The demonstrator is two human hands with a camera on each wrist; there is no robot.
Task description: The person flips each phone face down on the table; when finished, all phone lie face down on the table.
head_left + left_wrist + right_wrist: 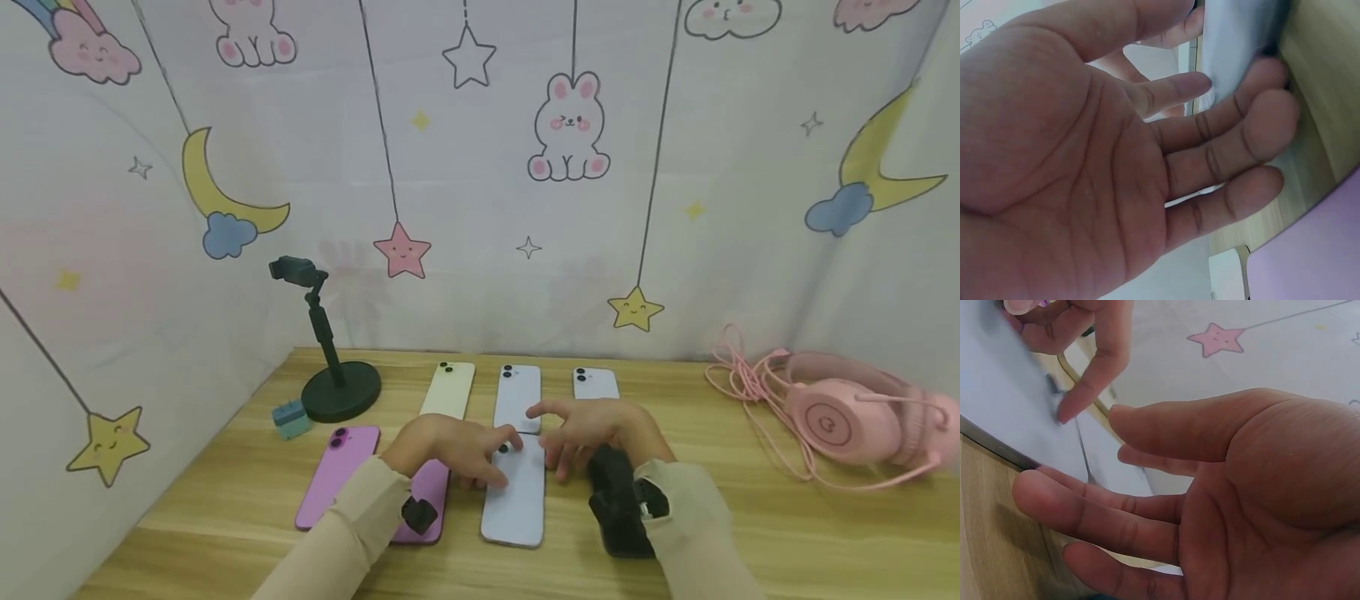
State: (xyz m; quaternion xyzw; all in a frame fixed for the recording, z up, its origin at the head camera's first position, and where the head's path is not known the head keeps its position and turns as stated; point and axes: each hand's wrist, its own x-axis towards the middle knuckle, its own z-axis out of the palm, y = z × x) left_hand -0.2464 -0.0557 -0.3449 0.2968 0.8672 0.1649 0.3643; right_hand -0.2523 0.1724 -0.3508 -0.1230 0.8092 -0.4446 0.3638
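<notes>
A pale blue phone (pixel 513 504) lies back side up on the wooden table, its top end against a second pale phone (pixel 519 387) behind it. My left hand (pixel 459 448) is over the near phone's upper left side, index finger by its camera lenses and thumb above its back. In the left wrist view the fingers (pixel 1210 159) are slightly bent, with fingertips along the phone's edge. My right hand (pixel 592 425) hovers at the upper right side, fingers loosely spread near the edge. Neither palm holds anything in the wrist views.
Purple phones (pixel 339 471) lie left, a pale yellow phone (pixel 448 387) and a white phone (pixel 597 382) behind. A black object (pixel 621 521) lies beneath my right wrist. A black stand (pixel 341 392) and small blue block (pixel 291 418) are back left, pink headphones (pixel 840 417) right.
</notes>
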